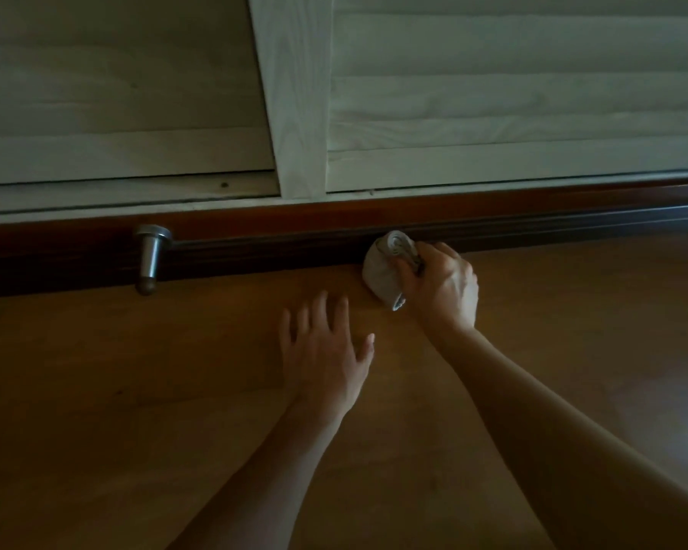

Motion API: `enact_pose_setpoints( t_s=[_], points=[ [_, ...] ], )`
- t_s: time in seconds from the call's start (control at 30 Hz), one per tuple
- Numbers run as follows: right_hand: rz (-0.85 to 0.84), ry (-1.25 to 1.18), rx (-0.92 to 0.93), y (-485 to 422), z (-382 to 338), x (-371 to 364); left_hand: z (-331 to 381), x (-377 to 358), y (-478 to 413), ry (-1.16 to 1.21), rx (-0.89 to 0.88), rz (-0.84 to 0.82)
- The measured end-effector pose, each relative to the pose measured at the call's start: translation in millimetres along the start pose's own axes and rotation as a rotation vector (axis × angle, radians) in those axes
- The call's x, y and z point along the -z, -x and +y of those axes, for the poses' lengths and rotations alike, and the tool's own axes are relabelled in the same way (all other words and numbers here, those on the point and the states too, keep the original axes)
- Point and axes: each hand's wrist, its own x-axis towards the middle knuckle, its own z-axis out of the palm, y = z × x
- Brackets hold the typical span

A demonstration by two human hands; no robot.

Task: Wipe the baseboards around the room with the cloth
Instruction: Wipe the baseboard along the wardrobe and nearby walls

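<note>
Right hand (439, 287), cloth (386, 267) against baseboard (279, 252)

- The cloth (382, 271) is partly buried in the right hand (439, 285); its full size and shape stay hidden.
- The right hand's fingertips curl out of sight behind the cloth.
- The baseboard (275, 248) runs off both side edges, and a stretch lies behind the cloth and hand.
- Whether the left hand (326, 351) touches the floor (136, 391) cannot be told; its fingers are slightly blurred.
- Both forearms are cut off by the frame.
- The slatted doors (513, 93) are cropped at the top.
- A dark speck (224, 185) on the pale rail is too small to identify.
</note>
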Motion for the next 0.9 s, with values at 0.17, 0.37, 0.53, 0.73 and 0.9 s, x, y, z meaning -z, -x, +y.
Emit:
enact_pose_setpoints(
  t_s=[0.17,0.37,0.53,0.73,0.9],
  points=[
    [0.042,0.045,-0.064,-11.3,49.2,24.8,47.1,-13.9,6.3,0.036,-0.170,-0.005],
    [0.050,0.070,-0.153,-20.3,89.0,49.7,65.2,-23.3,2.2,0.021,-0.209,0.026],
    [-0.016,0.008,-0.028,-24.1,94.0,52.8,83.9,-28.8,-3.9,0.016,-0.111,0.052],
    [-0.032,-0.041,-0.035,-32.7,115.5,55.5,106.4,-33.9,-8.3,0.007,0.023,0.058],
    [-0.114,-0.143,0.032,-37.2,118.3,50.7,109.4,-35.2,-8.3,-0.028,0.034,0.047]
  ],
)
